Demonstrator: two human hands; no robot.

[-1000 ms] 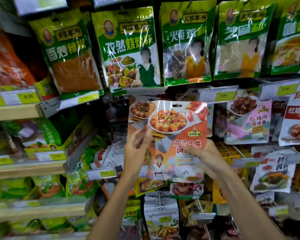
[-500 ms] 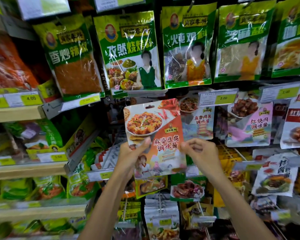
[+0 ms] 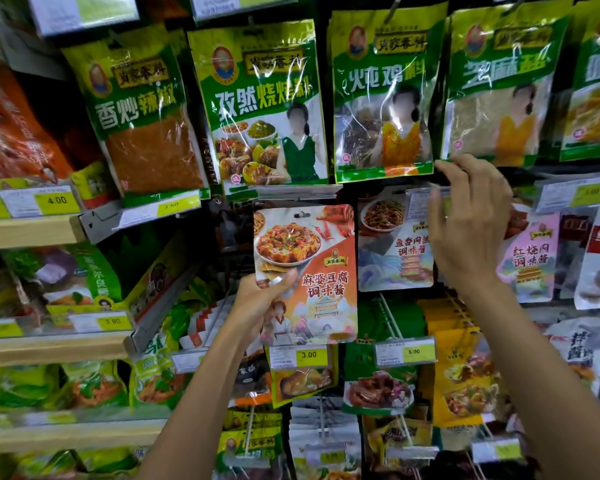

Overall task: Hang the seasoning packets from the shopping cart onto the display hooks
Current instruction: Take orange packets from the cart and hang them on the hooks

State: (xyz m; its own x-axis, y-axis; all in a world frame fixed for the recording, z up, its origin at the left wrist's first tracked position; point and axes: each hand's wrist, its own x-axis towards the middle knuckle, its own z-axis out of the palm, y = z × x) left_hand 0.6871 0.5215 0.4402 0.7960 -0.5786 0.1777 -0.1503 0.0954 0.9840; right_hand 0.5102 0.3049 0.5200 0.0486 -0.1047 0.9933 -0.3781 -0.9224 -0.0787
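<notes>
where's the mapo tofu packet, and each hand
mapo tofu packet (image 3: 321, 285), head view, red lettering near its centre
left hand (image 3: 258, 301), head view, base of the thumb
right hand (image 3: 471, 230), head view, back of the hand

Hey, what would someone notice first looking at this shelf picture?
The orange packet at centre, gripped at its lower left by the left hand. To its right, the right hand is up at a price tag. Big green packets hang in a row across the top.
</notes>
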